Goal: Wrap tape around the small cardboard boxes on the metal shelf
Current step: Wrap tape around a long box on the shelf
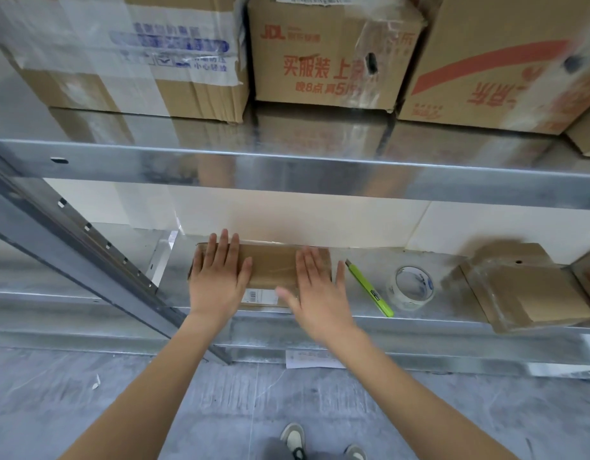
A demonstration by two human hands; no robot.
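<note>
A small flat cardboard box (272, 268) lies on the lower metal shelf (366, 270), a white barcode label on its near edge. My left hand (217, 277) rests flat on its left end with straight fingers. On the box's right end my right hand (315, 288) presses flat, fingers spread. A roll of clear tape (411, 287) stands on the shelf to the right of the hands. Between the box and the roll lies a green utility knife (370, 288). Another small cardboard box (532, 290), glossy with tape, sits at the shelf's right end.
Large printed cartons (333, 51) fill the upper shelf behind its metal beam (287, 171). A slanted shelf upright (87, 247) crosses at the left. A paper slip (311, 358) lies on the grey floor, and my shoes (295, 441) show at the bottom.
</note>
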